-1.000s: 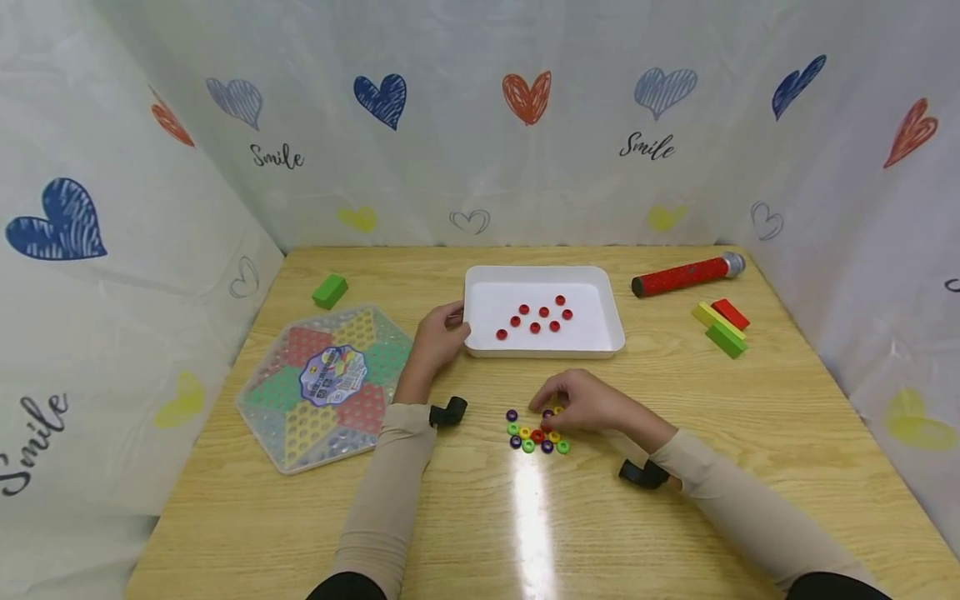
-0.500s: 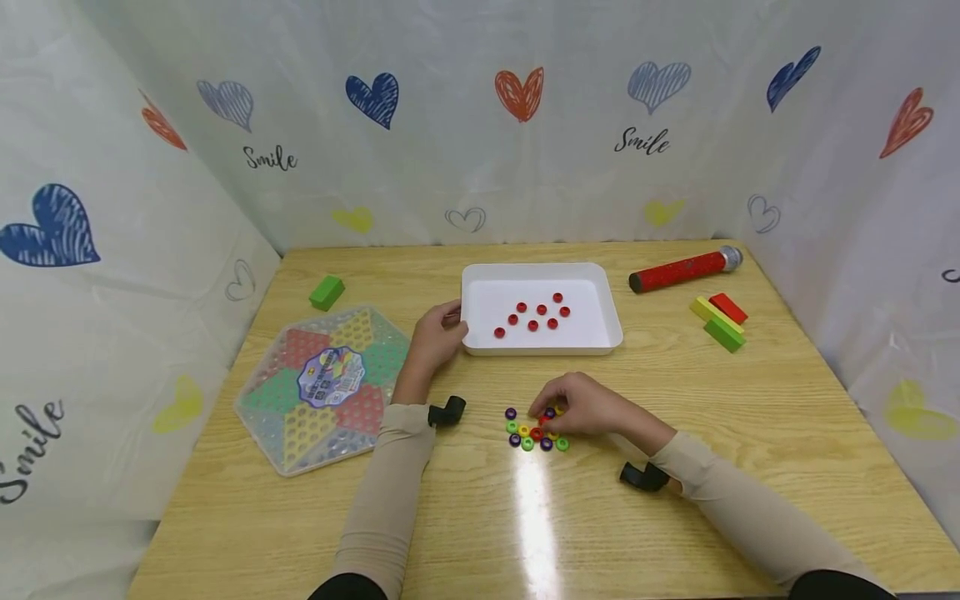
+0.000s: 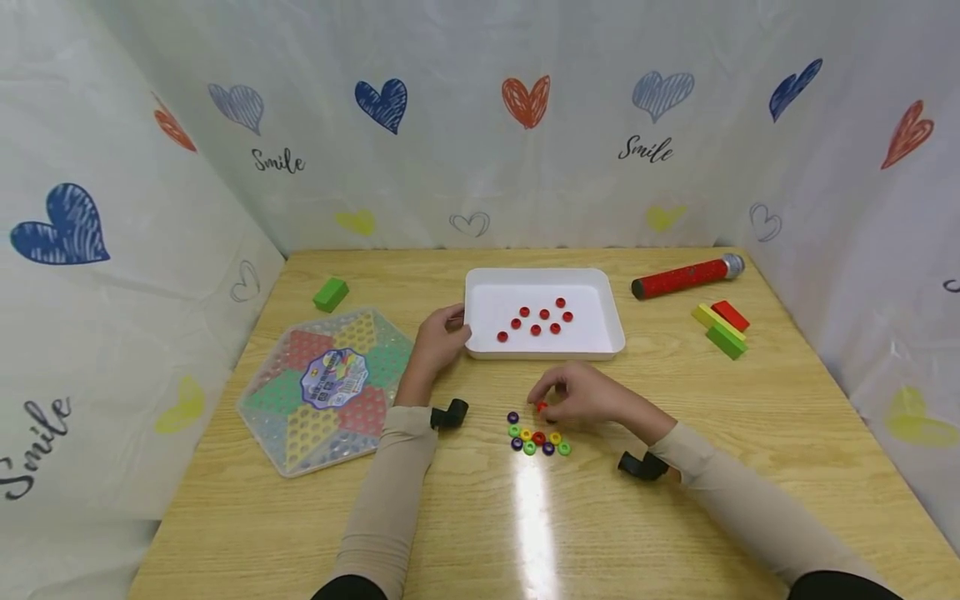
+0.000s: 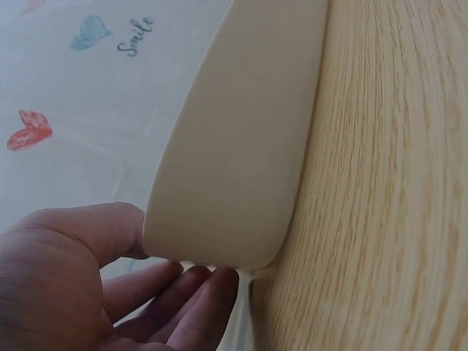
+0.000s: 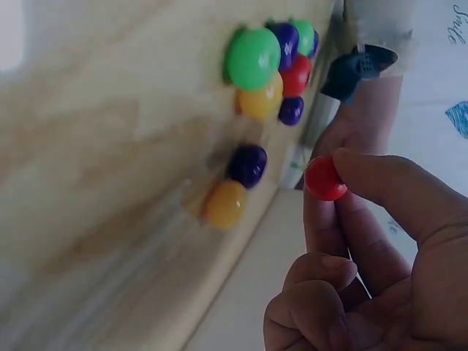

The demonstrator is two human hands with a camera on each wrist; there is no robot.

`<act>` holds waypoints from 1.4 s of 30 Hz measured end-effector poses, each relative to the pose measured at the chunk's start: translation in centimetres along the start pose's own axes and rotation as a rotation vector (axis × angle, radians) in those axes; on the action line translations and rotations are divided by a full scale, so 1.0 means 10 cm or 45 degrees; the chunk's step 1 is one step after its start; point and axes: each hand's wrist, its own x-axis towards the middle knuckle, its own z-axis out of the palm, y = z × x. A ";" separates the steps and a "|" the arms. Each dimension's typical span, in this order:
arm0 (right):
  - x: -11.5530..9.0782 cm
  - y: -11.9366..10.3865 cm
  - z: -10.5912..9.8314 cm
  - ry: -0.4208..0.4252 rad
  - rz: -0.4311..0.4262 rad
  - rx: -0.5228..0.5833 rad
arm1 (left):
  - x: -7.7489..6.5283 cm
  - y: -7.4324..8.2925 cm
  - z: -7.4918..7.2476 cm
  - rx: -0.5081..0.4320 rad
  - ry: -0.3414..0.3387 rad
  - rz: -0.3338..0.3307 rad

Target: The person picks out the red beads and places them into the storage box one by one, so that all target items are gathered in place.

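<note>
In the head view my left hand [image 3: 441,340] holds the left end of a shallow white tray [image 3: 543,355]. The left wrist view shows the thumb at the tray's rim and the fingers [image 4: 208,311] against its outer wall. Several red beads [image 3: 536,330] lie spread inside the tray. My right hand [image 3: 588,395] pinches a red bead [image 5: 325,179] between thumb and fingers, above the table in front of the tray. Just below it lies a small cluster of purple, green, yellow and red beads [image 3: 538,438]. The hand hides part of this cluster in the head view.
A hexagonal board with coloured star points [image 3: 307,433] lies at the left, with a green block [image 3: 331,294] behind it. A red tube with a silver end [image 3: 682,278] lies back right. Near it are yellow, red and green blocks [image 3: 725,341]. A printed curtain surrounds the table.
My right hand has lifted a red bead from the cluster and moved slightly back towards the tray. The left hand stays at the tray's left end.
</note>
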 end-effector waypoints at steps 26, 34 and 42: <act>0.53 0.11 -0.52 0.196 0.104 -0.013 | -0.03 -0.02 0.00 -0.018 0.005 0.031; 0.68 0.20 -0.59 0.229 0.191 0.004 | -0.02 -0.01 0.00 -0.002 0.005 0.055; 0.74 0.28 -0.59 0.243 0.239 -0.035 | -0.03 0.01 -0.03 -0.006 0.007 0.050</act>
